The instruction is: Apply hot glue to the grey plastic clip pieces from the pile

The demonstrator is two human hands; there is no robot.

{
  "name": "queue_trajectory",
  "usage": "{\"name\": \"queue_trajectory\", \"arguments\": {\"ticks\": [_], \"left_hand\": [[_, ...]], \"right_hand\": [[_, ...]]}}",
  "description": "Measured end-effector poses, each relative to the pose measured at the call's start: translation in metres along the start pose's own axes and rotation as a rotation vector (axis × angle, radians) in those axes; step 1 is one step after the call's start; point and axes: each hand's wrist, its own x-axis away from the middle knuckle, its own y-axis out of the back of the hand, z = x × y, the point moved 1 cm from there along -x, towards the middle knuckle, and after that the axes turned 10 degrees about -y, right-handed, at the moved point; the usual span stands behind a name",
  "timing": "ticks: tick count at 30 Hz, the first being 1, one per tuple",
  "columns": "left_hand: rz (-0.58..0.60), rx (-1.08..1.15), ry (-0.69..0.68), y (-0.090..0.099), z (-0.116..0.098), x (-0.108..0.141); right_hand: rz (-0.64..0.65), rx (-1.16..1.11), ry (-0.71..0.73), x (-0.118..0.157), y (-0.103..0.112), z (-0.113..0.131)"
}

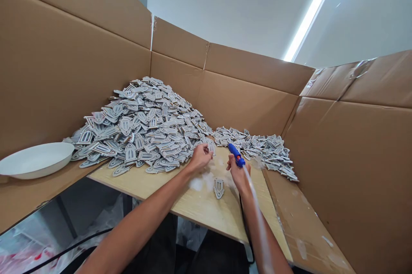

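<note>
My left hand (200, 157) is closed, pinching a small grey pointed plastic piece (211, 147) with slots in it. My right hand (238, 174) is wrapped round a blue glue gun (236, 154) with an orange-red part, its nozzle aimed away from me. A long translucent glue stick (256, 205) trails from the gun's back end over my right forearm. Between my forearms, one loose grey slotted piece (219, 188) lies flat on the wooden board (196, 205). The gun's tip and the held piece are apart.
A large heap of grey pieces (154, 124) rises at the left, and a lower pile (270, 152) lies at the back right. A white bowl (35, 162) stands far left. Cardboard walls (251, 98) enclose the board. A black cable (243, 222) hangs beside my right forearm.
</note>
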Motion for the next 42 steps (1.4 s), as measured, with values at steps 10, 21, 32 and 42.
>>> {"name": "queue_trajectory", "arguments": {"ticks": [10, 21, 32, 42], "left_hand": [[-0.131, 0.171, 0.01, 0.005, 0.001, -0.003], [-0.141, 0.4, 0.13, 0.005, -0.004, -0.002], [-0.132, 0.412, 0.105, 0.002, -0.003, 0.0], [-0.139, 0.362, 0.095, 0.002, -0.003, -0.001]], "right_hand": [[0.194, -0.17, -0.176, 0.001, -0.001, 0.008], [0.372, -0.069, -0.174, 0.003, -0.003, 0.007], [0.354, 0.042, -0.178, 0.001, -0.005, 0.003], [0.332, 0.084, -0.173, 0.001, -0.005, 0.003]]}}
